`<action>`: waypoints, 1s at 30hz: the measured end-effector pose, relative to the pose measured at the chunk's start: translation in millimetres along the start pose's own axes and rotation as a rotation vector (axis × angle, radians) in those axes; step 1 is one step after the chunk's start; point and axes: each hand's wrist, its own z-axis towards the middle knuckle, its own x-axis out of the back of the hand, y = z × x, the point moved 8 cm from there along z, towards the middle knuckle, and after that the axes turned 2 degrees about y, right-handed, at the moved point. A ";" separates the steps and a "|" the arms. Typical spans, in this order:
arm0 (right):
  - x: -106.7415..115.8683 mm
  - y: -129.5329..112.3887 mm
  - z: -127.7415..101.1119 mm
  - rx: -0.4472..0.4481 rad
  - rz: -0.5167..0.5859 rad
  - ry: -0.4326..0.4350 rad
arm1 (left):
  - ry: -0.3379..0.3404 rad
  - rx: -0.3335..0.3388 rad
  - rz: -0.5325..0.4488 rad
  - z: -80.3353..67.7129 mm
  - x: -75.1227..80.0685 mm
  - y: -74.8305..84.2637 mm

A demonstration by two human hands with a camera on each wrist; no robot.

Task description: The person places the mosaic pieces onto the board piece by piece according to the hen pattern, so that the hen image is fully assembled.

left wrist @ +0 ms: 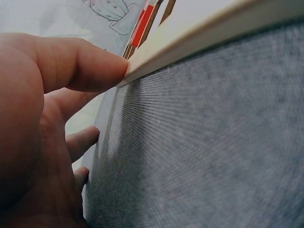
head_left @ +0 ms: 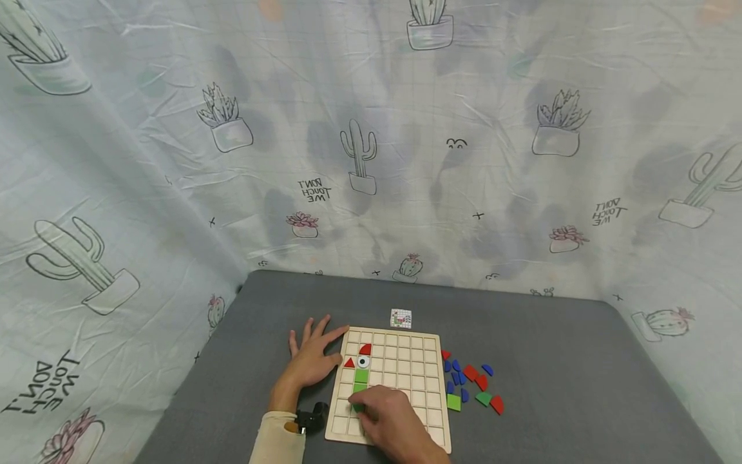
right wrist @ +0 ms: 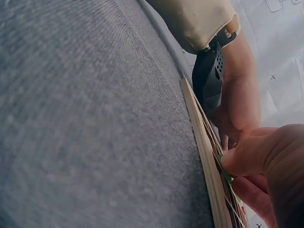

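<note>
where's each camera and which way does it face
Head: on the head, facing forward and down at the board, left hand and right hand.
Left wrist: on that wrist, facing the left thumb against the board's edge.
Right wrist: on that wrist, facing the right hand; left sleeve beyond.
Head and right wrist both show the pinched green piece.

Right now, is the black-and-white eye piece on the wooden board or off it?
On it: the head view shows the eye piece lying in a square of the wooden board, with a red piece just above it.
</note>
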 end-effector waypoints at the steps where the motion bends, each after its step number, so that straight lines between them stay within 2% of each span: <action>1: 0.1 0.0 -0.3 0.004 0.004 0.003 | 0.000 0.000 -0.001 0.0 0.1 0.0; 5: 1.8 -0.6 -3.2 0.065 0.019 0.051 | -0.002 -0.002 -0.002 -0.2 0.0 0.2; 9: 7.5 5.0 -10.6 0.100 0.084 0.105 | 0.004 -0.003 0.001 -0.1 -0.5 0.3; 21: 44.5 41.1 -50.1 -0.046 0.305 0.125 | 0.010 0.003 0.002 -0.1 0.0 2.0; 27: 67.5 62.0 -77.6 -0.154 0.334 0.166 | 0.006 0.005 -0.004 -0.7 0.3 1.7; 30: 78.8 72.4 -91.6 -0.243 0.320 0.170 | 0.010 0.006 -0.004 -0.3 0.3 1.1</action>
